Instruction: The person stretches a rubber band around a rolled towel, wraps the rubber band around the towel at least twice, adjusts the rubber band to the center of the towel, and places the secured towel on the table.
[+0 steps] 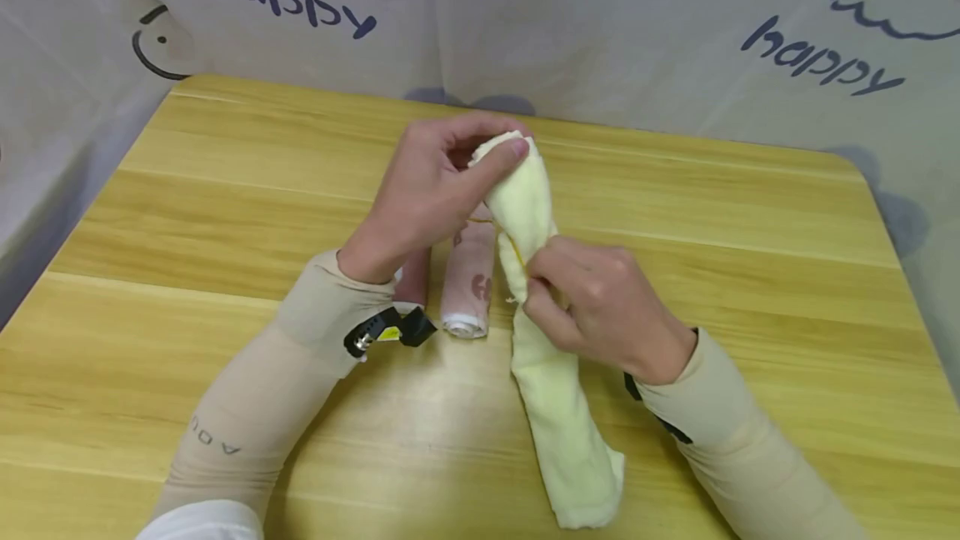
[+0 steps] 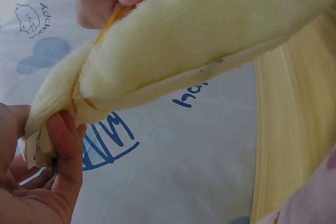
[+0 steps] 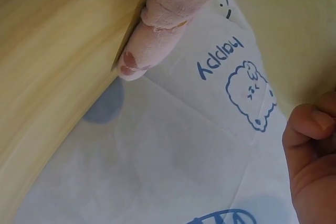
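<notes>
A pale yellow fuzzy towel (image 1: pixel 566 432), folded into a long strip, runs from the raised left hand down toward the near side of the table. The left hand (image 1: pixel 420 186) pinches its upper end between thumb and fingers. Thin and orange-yellow, a rubber band (image 2: pixel 107 25) circles the towel close below that end. The right hand (image 1: pixel 603 302) pinches the band and draws a stretch of it away from the cloth. In the right wrist view, curled fingers (image 3: pixel 310 124) show at the right edge beside the blurred towel.
A rolled light pink towel (image 1: pixel 470 282) with a band around it lies left of the yellow one. Beside it is a darker pink roll (image 1: pixel 414 277), partly hidden by the left wrist. A printed white cloth (image 1: pixel 480 32) hangs behind the wooden table (image 1: pixel 750 273).
</notes>
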The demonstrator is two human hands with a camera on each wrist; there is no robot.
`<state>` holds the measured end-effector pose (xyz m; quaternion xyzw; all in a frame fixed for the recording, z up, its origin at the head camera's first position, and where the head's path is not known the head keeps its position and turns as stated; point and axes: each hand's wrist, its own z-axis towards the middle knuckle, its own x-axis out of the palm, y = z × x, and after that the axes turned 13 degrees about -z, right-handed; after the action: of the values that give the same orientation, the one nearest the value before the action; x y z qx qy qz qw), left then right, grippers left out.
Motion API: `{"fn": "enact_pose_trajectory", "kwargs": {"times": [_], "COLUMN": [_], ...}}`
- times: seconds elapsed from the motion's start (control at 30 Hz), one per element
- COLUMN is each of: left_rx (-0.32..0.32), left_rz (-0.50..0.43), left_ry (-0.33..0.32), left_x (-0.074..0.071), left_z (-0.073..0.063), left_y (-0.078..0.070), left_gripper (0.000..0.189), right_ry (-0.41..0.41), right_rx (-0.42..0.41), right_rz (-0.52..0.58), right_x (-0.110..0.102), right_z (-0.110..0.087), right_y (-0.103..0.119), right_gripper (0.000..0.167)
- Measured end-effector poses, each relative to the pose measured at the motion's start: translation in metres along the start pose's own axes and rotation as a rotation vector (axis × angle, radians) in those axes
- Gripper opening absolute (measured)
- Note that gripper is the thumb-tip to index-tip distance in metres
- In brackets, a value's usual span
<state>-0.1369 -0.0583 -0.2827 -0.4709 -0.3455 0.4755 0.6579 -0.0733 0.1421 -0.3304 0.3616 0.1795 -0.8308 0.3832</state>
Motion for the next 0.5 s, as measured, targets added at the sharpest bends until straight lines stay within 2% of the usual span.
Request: {"fn": "enact_pose_trajectory", "kwargs": {"times": [0.23,0.5], "left_rx": [0.063,0.096], "left_rz": [-0.033,-0.095], "left_ry": [-0.088,-0.124], "left_x": [-0.0067,-0.0068], "left_z": [0.0029,0.0047], "left_y": [-0.0011,-0.0007], "left_gripper": [0.022,0.022], "right_ry": [0.023,0.031], "right_rx": [-0.033,-0.041], "right_rz": [0.053,0.074], "right_x": [-0.0010,-0.0043], "right_z": [0.0005,-0.0001], "right_y": [0.0056,0.0074], "right_gripper": [0.017,0.018]}}
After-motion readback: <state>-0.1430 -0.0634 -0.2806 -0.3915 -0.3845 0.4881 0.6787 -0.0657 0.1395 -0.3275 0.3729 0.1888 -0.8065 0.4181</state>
